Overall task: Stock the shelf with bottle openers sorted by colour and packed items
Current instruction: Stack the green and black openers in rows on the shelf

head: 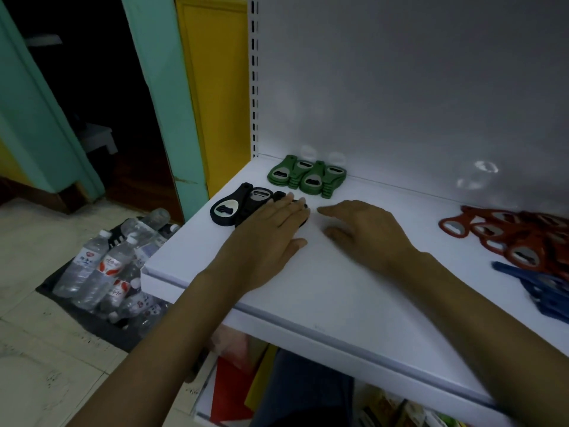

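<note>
1. Resting flat on the black bottle openers [229, 208], the left hand [271, 238] has straight fingers and grips nothing. They sit at the front-left corner of the shelf [338, 288]. 2 show, rest hidden under the hand.
2. Just beside it the right hand [366, 232] lies palm-down on bare shelf, fingers relaxed, holding nothing.
3. Back-left by the rear panel: green openers [308, 177], 4 heads showing, stacked, can't count singles.
4. Far right: red openers [505, 235] in a loose pile, blue openers [542, 288] in front, cut off by the frame. No count poss.
5. Floor, left of shelf: water bottles [101, 266] lying on a dark mat [89, 322], 10+ prob.
</note>
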Demonstrator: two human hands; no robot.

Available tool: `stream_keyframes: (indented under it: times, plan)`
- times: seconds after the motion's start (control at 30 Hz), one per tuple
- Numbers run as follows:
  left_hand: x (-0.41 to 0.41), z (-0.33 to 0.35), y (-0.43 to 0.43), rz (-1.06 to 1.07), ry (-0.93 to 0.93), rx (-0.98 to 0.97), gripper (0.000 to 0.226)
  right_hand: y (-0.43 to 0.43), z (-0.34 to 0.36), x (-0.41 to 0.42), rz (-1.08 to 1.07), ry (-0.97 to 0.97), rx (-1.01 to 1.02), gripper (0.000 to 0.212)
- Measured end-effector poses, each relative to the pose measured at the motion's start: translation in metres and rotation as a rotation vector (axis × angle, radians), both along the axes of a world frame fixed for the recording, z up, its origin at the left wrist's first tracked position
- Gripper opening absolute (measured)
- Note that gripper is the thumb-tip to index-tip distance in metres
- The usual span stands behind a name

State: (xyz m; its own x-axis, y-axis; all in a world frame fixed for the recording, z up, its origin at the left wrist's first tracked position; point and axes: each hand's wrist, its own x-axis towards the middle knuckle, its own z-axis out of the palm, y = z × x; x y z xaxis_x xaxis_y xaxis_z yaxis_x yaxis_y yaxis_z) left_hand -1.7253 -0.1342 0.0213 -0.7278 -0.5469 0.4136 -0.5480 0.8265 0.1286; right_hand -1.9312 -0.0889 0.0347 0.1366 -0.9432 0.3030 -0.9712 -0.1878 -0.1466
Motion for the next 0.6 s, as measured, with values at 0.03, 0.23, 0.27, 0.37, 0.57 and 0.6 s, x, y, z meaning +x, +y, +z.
stream_keyframes:
  times: [0.03,0.23,0.27,0.37,0.57,0.6]
  plan:
    - [-0.005,0.003,0.003,-0.018,-0.035,-0.037,0.053,0.011,0.002,-0.005,-0.024,0.007,-0.012,0.041]
    - [-0.093,0.013,0.042,-0.244,-0.080,-0.182,0.057,0.098,0.016,-0.071,-0.253,0.032,-0.107,0.037]
    - [-0.115,0.012,0.052,-0.292,-0.080,-0.189,0.055,0.116,0.017,-0.085,-0.316,0.032,-0.133,0.035]
    - [-0.179,0.007,0.093,-0.440,-0.087,-0.232,0.050,0.176,0.017,-0.132,-0.536,-0.022,-0.192,0.026]
    - [-0.279,0.003,0.174,-0.687,-0.048,-0.224,0.053,0.284,-0.001,-0.216,-1.057,-0.129,-0.206,0.028]
    - [-0.291,0.000,0.183,-0.723,-0.058,-0.179,0.056,0.294,-0.003,-0.228,-1.106,-0.137,-0.167,0.033]
